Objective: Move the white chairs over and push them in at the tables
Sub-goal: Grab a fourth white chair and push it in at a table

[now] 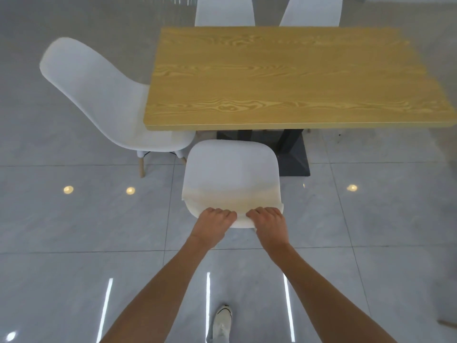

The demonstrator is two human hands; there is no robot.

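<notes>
A white moulded chair (231,169) stands in front of me, facing the near long edge of a light wooden table (284,78). Its seat front is just short of the table edge. My left hand (212,222) and my right hand (268,222) both grip the top rim of its backrest, side by side, fingers curled over the rim. A second white chair (103,100) stands at the table's left end, turned sideways, with its seat partly under the corner. Two more white chair backs (225,11) (311,11) rise behind the far edge.
The table rests on a black pedestal base (291,154) just right of the held chair. The floor is glossy grey tile (74,231) with light reflections. My white shoe (222,323) shows below my arms. A dark object (448,323) sits at the right edge.
</notes>
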